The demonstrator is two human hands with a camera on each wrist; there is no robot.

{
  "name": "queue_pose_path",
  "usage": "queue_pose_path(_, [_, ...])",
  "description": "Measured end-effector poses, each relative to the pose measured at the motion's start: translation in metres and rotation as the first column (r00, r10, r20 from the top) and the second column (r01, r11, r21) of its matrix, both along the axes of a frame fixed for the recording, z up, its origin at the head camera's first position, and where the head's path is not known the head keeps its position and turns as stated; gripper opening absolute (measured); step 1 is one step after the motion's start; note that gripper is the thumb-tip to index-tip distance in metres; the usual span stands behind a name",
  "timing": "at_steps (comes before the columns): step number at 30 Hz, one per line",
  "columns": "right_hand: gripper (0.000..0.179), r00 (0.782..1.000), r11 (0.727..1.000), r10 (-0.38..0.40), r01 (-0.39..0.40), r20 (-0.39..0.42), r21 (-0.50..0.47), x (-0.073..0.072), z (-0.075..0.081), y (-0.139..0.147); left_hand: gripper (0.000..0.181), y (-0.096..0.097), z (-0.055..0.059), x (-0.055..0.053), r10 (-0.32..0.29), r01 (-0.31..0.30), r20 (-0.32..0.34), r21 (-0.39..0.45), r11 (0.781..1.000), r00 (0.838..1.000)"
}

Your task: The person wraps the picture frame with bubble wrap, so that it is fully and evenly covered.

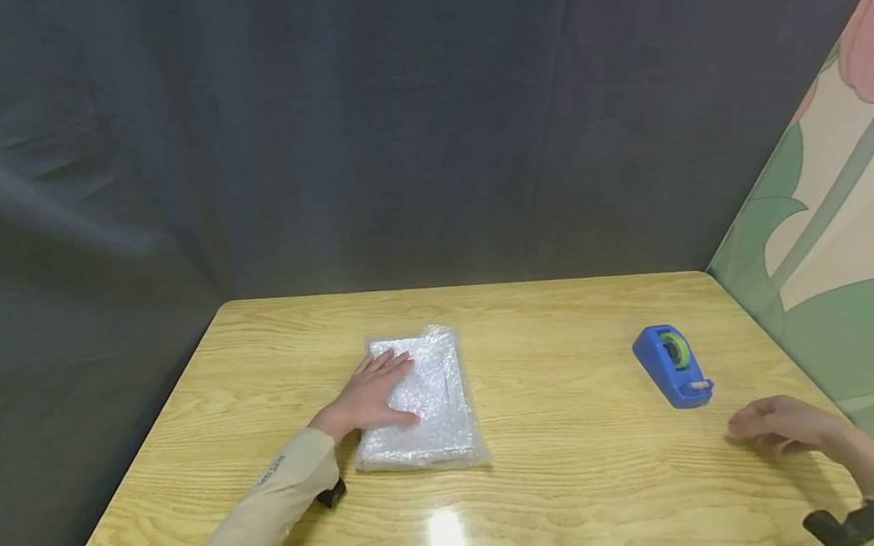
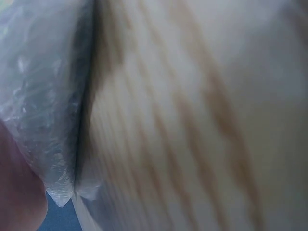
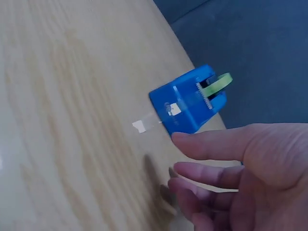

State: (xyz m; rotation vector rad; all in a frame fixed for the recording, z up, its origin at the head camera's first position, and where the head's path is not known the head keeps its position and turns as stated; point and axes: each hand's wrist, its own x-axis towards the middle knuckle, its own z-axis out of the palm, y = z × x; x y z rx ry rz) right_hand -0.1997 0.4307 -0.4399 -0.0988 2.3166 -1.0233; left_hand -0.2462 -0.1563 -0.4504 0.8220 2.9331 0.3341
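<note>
A flat rectangular package in clear bubble wrap (image 1: 433,398) lies on the wooden table. My left hand (image 1: 369,394) rests on its left part with the fingers spread. In the left wrist view, the bubble wrap (image 2: 43,96) fills the upper left, beside a blurred part of the hand (image 2: 19,187). On the right side of the table stands a blue tape dispenser (image 1: 668,367) with a green-cored roll. Just in front of it my right hand (image 1: 780,423) hovers, fingers loosely bent, apart from the dispenser. A short strip of clear tape (image 3: 144,125) shows by the dispenser's front end.
The wooden table (image 1: 561,466) reaches back to a dark curtain (image 1: 429,140), which also covers the left side. At the right hangs a cloth with a flower print (image 1: 848,239).
</note>
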Motion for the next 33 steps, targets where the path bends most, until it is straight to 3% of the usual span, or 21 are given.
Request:
queue_pose_path(4, [0.049,0.991,0.999,-0.041,0.044,-0.124,0.020,-0.003,0.006,-0.007,0.098,0.001,0.000,0.000,-0.004,0.004,0.006,0.006,1.000,1.000])
queue_pose_path(8, [0.045,0.961,0.997,-0.070,0.075,-0.269,0.006,-0.002,0.004,-0.018,0.098,0.000,-0.002,-0.001,-0.004,0.004,-0.001,0.004,1.000,1.000])
queue_pose_path(11, [0.045,0.941,0.994,-0.099,0.109,-0.325,0.012,-0.001,-0.001,-0.023,0.098,0.000,-0.004,-0.002,-0.002,0.002,-0.007,-0.004,1.000,1.000])
queue_pose_path(16, [0.050,0.930,0.982,-0.190,0.183,-0.314,-0.050,0.001,-0.009,-0.027,0.098,0.000,-0.003,-0.001,-0.015,0.015,-0.004,0.010,1.000,1.000])
queue_pose_path(23, [0.052,0.916,0.936,-0.327,0.278,-0.234,-0.216,0.000,-0.015,-0.032,0.097,0.001,0.002,0.000,-0.026,0.026,-0.004,0.024,0.999,1.000])
queue_pose_path(30, [0.058,0.912,0.928,-0.352,0.310,-0.212,-0.208,-0.002,-0.017,-0.034,0.096,0.002,0.005,0.002,0.000,0.000,0.017,0.002,1.000,1.000])
queue_pose_path(33, [0.059,0.899,0.925,-0.368,0.328,-0.239,-0.193,-0.002,-0.019,-0.037,0.096,0.002,0.006,0.002,0.002,-0.002,0.016,0.006,1.000,1.000])
